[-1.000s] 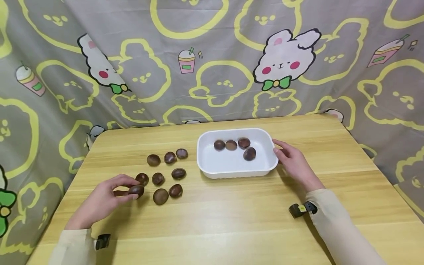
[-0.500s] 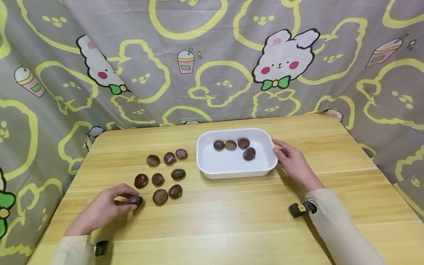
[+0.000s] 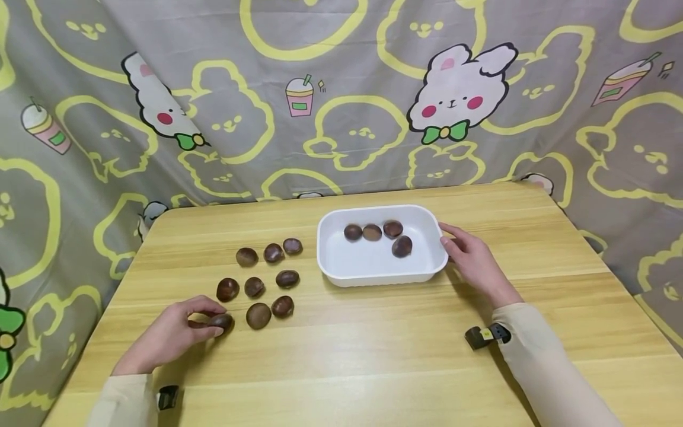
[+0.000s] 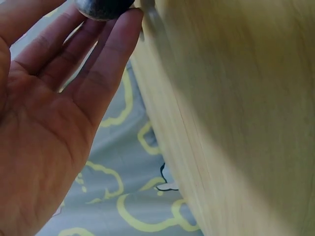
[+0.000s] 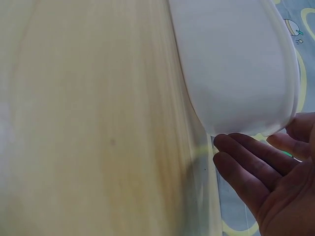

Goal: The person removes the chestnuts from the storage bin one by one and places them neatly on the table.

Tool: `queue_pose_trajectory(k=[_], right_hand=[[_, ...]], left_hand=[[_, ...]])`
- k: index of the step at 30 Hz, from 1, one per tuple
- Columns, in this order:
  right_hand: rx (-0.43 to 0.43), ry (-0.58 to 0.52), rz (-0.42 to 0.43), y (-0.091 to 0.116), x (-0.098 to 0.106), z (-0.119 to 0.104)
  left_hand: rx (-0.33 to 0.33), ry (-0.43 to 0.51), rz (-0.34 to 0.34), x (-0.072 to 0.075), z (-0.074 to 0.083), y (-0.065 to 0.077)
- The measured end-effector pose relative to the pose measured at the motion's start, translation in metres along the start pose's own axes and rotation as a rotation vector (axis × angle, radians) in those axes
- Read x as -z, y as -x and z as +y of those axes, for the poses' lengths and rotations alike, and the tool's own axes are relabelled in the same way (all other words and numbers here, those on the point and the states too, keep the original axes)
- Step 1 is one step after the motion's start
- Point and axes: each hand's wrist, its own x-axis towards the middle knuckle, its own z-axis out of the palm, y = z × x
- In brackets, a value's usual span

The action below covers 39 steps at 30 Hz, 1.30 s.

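Observation:
My left hand (image 3: 168,338) pinches a chestnut (image 3: 222,322) between thumb and fingertips, low over the left part of the table. In the left wrist view, only the underside of that chestnut (image 4: 103,7) shows at the top edge, at the fingertips. Several loose chestnuts (image 3: 254,287) lie on the wood just beyond and right of this hand. A white plastic tray (image 3: 354,267) stands at the table's middle with several chestnuts (image 3: 372,232) inside. My right hand (image 3: 475,261) touches the tray's right end; in the right wrist view its fingers are nearly straight against the outer wall.
The wooden table (image 3: 347,367) runs back to a grey patterned curtain (image 3: 363,77) that hangs behind and along the sides. Dark bands with small devices (image 3: 482,337) sit at both wrists.
From the first frame, the left hand has drawn the pinched chestnut slightly toward the person, away from the chestnut it overlapped. The right hand and tray stay in place.

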Motion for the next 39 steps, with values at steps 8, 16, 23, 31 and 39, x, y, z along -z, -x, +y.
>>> queue_pose_trajectory(k=[8,16,23,31,39], right_hand=[[-0.004,-0.008,-0.006,0.0009,-0.0010,-0.0004],[0.006,-0.009,-0.006,-0.0011,-0.0001,-0.0012],[0.015,0.002,-0.002,-0.0013,-0.0002,0.0002],[0.016,-0.006,-0.013,-0.0003,-0.0020,0.0025],[0.008,0.010,-0.012,-0.0002,0.0001,0.0023]], left_hand=[[0.023,-0.018,-0.002,0.0018,-0.0002,0.0020],[0.043,-0.057,0.004,0.0015,0.0010,0.0007],[0.078,-0.051,0.006,-0.0001,0.0024,-0.0011],[0.100,-0.045,0.004,-0.0016,0.0035,-0.0011],[0.014,-0.068,0.131,0.0015,0.0063,-0.0028]])
